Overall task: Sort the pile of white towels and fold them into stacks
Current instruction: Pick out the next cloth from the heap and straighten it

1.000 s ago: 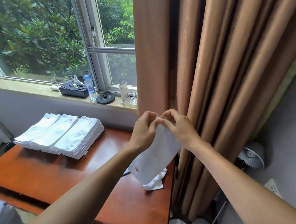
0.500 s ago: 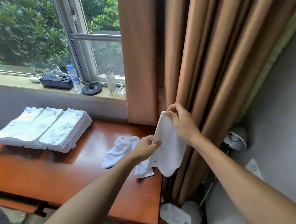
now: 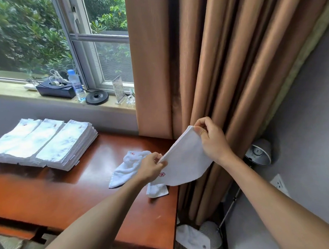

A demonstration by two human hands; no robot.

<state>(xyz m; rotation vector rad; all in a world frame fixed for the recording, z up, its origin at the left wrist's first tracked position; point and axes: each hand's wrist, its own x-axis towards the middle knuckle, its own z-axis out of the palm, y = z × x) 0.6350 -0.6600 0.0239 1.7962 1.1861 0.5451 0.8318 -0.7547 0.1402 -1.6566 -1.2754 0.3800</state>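
We're holding a white towel (image 3: pixel 183 161) above the right end of the worktop (image 3: pixel 68 197): left hand (image 3: pixel 150 165) pinches its near edge, right hand (image 3: pixel 211 138) pinches the top corner. The folded towel stacks (image 3: pixel 45 143) sit far left.

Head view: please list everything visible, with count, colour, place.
table: 1, reddish-brown, below window
folded towel stacks: 3, white, table's far left
held towel: 1, white, above table's edge
crumpled towels: 1 or 2, white, table, beside held towel
fallen towel: 1, white, below table's corner
water bottle: 1, clear, blue cap, windowsill
curtain: 1, tan, right of window
lamp: 1, grey, right of curtain
left hand: pinches held towel's lower end
right hand: pinches its top corner
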